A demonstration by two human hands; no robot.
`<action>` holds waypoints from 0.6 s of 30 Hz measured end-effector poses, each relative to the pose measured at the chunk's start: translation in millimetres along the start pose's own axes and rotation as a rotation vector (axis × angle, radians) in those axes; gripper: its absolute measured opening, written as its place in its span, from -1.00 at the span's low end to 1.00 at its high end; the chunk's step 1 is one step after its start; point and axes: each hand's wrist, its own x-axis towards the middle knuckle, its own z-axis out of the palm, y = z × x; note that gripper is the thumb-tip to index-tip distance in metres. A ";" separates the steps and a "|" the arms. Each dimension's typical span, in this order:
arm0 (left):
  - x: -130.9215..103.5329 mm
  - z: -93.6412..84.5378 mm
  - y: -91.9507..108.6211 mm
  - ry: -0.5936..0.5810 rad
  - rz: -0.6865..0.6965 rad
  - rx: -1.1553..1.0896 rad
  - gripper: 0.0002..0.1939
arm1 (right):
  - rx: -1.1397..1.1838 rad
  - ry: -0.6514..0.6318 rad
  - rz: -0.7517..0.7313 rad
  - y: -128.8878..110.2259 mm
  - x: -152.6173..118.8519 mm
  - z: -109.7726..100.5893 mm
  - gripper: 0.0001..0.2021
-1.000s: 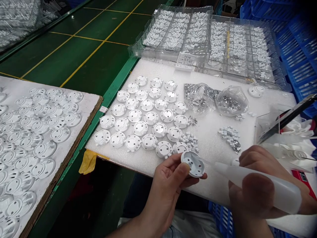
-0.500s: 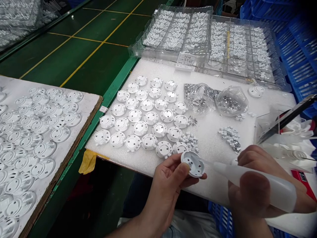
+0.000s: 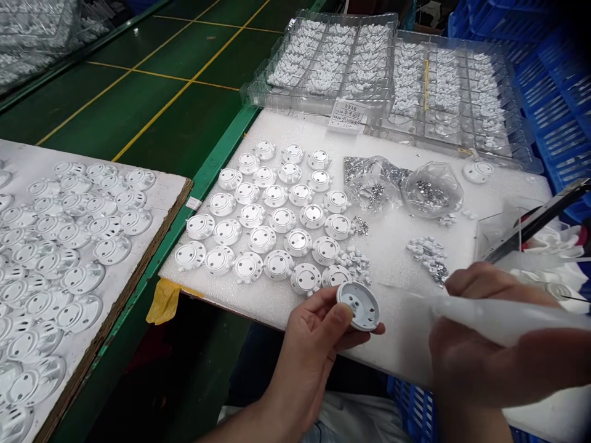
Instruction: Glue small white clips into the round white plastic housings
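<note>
A white round part (image 3: 362, 303), its hollow side up, is pinched between the thumb and fingers of my left hand (image 3: 318, 338) at the board's front edge. To the right, my right hand (image 3: 489, 344) is wrapped round a translucent squeeze bottle (image 3: 498, 317), blurred by motion. The bottle's thin nozzle points left, apart from the white part. Several rows of similar white parts (image 3: 282, 219) lie face down on the white foam board (image 3: 388, 246). Beside them are small white pieces (image 3: 354, 263) and loose metal bits (image 3: 359, 226).
Two plastic bags (image 3: 433, 188) of metal bits lie at the board's middle. Clear trays (image 3: 341, 55) of small white pieces stand behind, with a paper label (image 3: 347, 115). Blue crates (image 3: 554, 104) border the right. Another board (image 3: 157, 184) with many white parts is at left.
My right hand has drawn the bottle to the right, away from the white part, and tilted it flatter. My left hand and the part in it have hardly moved.
</note>
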 end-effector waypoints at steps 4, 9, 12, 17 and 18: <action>-0.3 0.7 1.2 0.022 -0.030 0.006 -0.57 | 0.172 0.055 0.476 -2.8 13.4 -6.2 -0.56; 1.5 1.4 3.7 0.027 -0.053 0.020 -0.52 | -0.188 -0.138 0.488 -0.7 26.4 -30.0 -0.74; -0.3 0.4 5.6 0.040 -0.077 0.014 -0.49 | -0.649 -0.268 0.285 6.9 36.7 -37.3 -0.74; -8.3 -1.0 10.6 0.022 -0.089 0.043 -0.47 | -0.860 -0.402 0.152 33.9 53.6 -22.5 -0.72; -9.5 -1.3 11.4 0.011 -0.098 0.049 -0.47 | -0.874 -0.422 0.159 39.3 56.4 -17.5 -0.75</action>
